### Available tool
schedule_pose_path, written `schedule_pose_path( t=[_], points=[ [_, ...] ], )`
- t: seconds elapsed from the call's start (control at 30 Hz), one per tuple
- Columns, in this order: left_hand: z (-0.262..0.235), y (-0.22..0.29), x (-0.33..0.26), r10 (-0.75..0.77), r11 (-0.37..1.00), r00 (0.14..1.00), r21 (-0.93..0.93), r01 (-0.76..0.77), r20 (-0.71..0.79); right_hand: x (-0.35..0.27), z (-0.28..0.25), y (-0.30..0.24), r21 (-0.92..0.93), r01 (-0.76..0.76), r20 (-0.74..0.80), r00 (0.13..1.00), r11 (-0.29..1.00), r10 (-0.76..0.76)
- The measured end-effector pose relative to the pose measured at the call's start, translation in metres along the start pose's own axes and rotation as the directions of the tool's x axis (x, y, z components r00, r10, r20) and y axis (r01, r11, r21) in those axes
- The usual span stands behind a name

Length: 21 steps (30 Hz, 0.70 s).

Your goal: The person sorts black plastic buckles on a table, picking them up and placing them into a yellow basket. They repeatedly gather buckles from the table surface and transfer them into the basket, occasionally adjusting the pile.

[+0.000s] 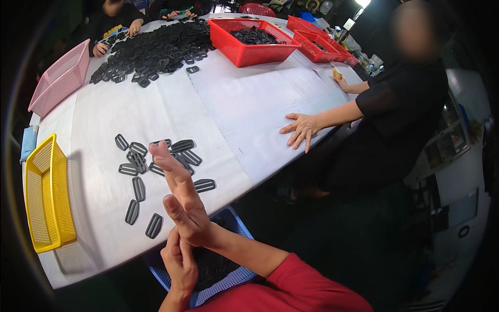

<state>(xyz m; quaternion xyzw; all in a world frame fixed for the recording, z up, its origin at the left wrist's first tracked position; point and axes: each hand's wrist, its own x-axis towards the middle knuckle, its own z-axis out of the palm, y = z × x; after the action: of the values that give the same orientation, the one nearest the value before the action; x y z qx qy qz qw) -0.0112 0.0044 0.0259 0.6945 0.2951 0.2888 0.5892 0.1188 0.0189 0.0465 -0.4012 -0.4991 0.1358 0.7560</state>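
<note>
At the far left, a yellow basket (63, 210) stands close to the counter's edge; a knock from an elbow could push it over. Beyond it sits a pink basket (62, 78), also near the rim of the white counter (218, 99). To its right, a large heap of black buckles (156, 49) spreads toward the far side, where a stray nudge could send outliers sliding. Nearer the person, loose black buckles (138, 189) lie scattered, some overlapping, so two could be lifted as one. The lowest lies near the front edge and might be swept off by a sleeve.

The left hand (179, 262) is curled at the heel of the right; whether it is clamped there cannot be told. The right hand (189, 213) is raised, thumb and fingers apart, holding nothing; it hides some buckles, so one could be brushed unseen.

Below the edge, a blue basket (241, 224) holds dark pieces partly covered by the forearms. Farther right, a red basket (254, 54) holds more black pieces, and a co-worker's hand (304, 127) rests flat, well apart from the loose buckles
</note>
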Motion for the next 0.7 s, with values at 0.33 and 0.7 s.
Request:
schedule_pose_path(
  t=[0.33, 0.7],
  points=[
    [-0.011, 0.001, -0.006, -0.01, 0.997, 0.999, -0.077, 0.007, -0.039, 0.0, 0.019, -0.002, -0.127, 0.108, 0.115, 0.989, 0.986, -0.093],
    [-0.005, 0.001, -0.007, 0.162, 0.966, 0.984, 0.214, -0.143, -0.073, -0.003, 0.014, -0.004, -0.174, 0.258, 0.112, 0.964, 0.95, -0.242]
  ],
)
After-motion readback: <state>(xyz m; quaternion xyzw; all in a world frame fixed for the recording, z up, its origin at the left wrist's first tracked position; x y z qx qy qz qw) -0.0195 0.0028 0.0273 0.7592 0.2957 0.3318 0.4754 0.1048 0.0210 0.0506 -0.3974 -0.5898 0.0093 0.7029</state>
